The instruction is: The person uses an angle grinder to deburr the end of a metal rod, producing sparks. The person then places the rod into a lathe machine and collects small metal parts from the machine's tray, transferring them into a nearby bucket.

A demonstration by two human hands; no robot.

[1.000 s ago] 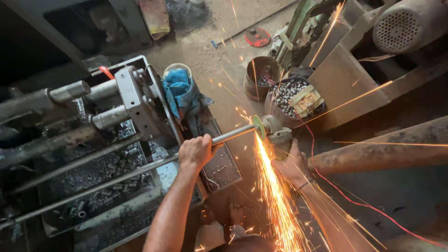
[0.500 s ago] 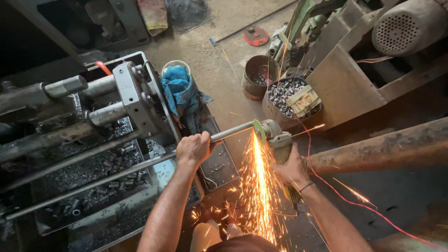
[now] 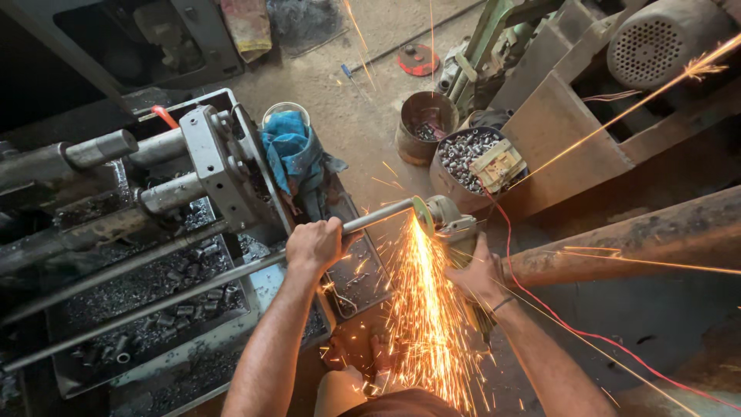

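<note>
A long steel rod (image 3: 231, 274) runs from the grey machine (image 3: 154, 201) at left out over the workshop floor, its free end meeting the disc of an angle grinder (image 3: 448, 220) amid a downward shower of sparks (image 3: 424, 316). The left hand (image 3: 312, 245) is clenched fully around the rod partway along. The right hand (image 3: 480, 270) is wrapped tight around the grinder's body, its red cable (image 3: 587, 333) trailing off to the right. Behind stand a bucket of small metal pieces (image 3: 463, 158) and a blue rag (image 3: 292, 154) draped in a pail.
</note>
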